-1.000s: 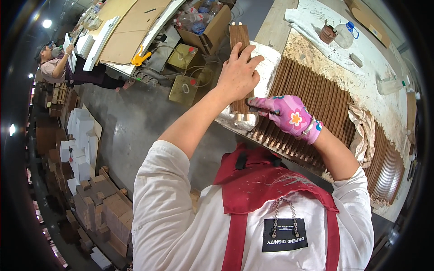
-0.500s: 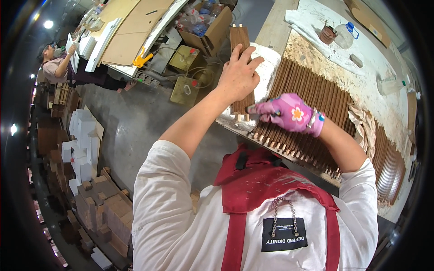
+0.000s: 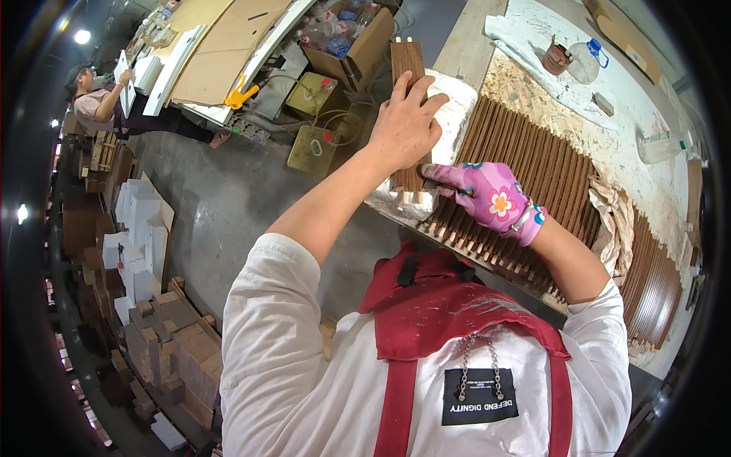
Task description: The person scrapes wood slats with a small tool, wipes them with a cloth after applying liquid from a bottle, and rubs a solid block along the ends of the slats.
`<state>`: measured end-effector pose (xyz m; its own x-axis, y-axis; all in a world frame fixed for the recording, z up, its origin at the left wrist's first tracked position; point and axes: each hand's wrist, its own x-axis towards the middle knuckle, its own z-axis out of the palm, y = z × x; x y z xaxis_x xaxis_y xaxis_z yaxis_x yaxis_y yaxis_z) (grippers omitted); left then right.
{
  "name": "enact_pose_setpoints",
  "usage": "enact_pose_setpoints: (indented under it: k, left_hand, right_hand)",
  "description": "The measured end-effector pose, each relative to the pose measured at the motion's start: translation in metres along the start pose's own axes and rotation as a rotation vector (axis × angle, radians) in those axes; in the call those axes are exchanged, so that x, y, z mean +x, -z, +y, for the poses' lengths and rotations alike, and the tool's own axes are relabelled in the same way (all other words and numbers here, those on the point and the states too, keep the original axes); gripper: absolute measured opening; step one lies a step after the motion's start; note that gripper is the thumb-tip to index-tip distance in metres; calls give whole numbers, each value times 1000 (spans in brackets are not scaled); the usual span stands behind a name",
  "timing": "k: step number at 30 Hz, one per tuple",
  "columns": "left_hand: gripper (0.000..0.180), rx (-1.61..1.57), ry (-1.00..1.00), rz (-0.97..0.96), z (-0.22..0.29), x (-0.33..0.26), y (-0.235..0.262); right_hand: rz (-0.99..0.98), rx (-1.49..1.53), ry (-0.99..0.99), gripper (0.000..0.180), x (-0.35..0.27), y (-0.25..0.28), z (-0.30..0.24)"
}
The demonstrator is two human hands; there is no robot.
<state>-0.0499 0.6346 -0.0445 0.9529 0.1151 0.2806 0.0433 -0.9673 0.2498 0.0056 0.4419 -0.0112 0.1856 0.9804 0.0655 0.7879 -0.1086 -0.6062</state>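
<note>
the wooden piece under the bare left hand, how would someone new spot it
Start at the long workbench covered with a row of dark brown slats. At its near left end lies a white foam pad, with the left hand pressing a brown wooden piece onto it. Unlike the slats, it lies alone on the white pad, pegs at both ends.

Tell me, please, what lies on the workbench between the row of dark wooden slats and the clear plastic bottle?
In the head view, only a bare, sawdust-strewn stretch of workbench separates the wooden slats from the plastic bottle.

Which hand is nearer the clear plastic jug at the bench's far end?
Right. The gloved right hand lies nearer the clear plastic jug; the bare left hand, pressing the brown wooden slats, sits farther left.
</note>
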Motion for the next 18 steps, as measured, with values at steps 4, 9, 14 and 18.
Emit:
enact_pose_setpoints:
  k: [4, 9, 14, 18]
  left_hand:
    - [40, 24, 1, 4, -2, 1, -1]
    - [40, 14, 11, -12, -1, 0, 1]
    - [39, 3, -9, -2, 1, 1, 0]
    - [39, 13, 2, -15, 1, 0, 0]
  right_hand:
    - [33, -51, 48, 44, 0, -5, 5]
    - [-51, -76, 34, 42, 2, 2, 2]
    - [39, 25, 188, 39, 6, -2, 16]
    - [-127, 185, 149, 34, 0, 1, 13]
